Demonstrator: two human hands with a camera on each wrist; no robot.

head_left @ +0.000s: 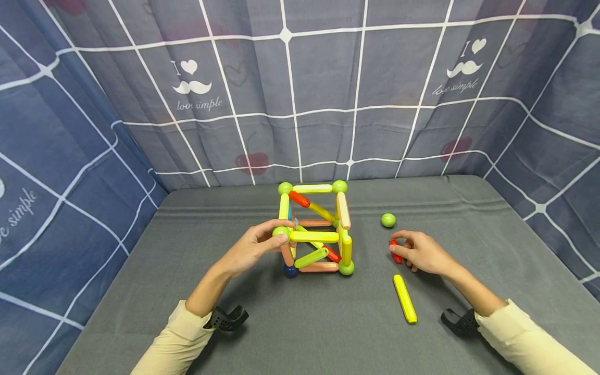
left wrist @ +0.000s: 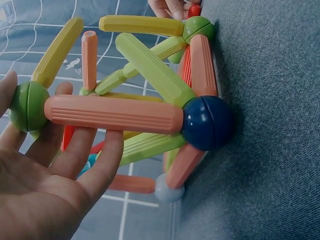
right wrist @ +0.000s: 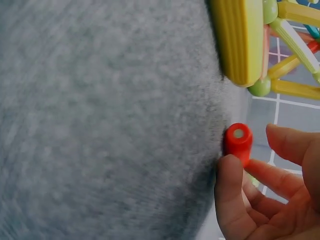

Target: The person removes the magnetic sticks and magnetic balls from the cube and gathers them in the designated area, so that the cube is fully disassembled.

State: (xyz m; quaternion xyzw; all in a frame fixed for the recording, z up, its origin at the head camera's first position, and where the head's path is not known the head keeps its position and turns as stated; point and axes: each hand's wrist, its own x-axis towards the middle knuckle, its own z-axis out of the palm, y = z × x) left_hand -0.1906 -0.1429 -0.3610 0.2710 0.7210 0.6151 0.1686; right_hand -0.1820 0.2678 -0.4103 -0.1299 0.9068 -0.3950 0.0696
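Note:
A cube-like frame of magnetic sticks and balls (head_left: 314,237) stands on the grey cloth. My left hand (head_left: 255,245) holds it at the near upper left green ball (head_left: 281,234), thumb on the ball and fingers behind the salmon stick (left wrist: 115,114). Below that stick sits a dark blue ball (left wrist: 207,122). To the right of the frame, my right hand (head_left: 424,252) has its fingers curled around a short red stick (right wrist: 238,142) at the cloth; in the right wrist view the thumb stands a little off it. One light green stick (head_left: 311,258) slants inside the near face.
A loose green ball (head_left: 388,220) lies beyond my right hand. Nearer to me is a loose yellow stick (head_left: 404,299). Behind the grey cloth (head_left: 300,333) hangs a blue-grey checked curtain (head_left: 323,78), which also closes off both sides.

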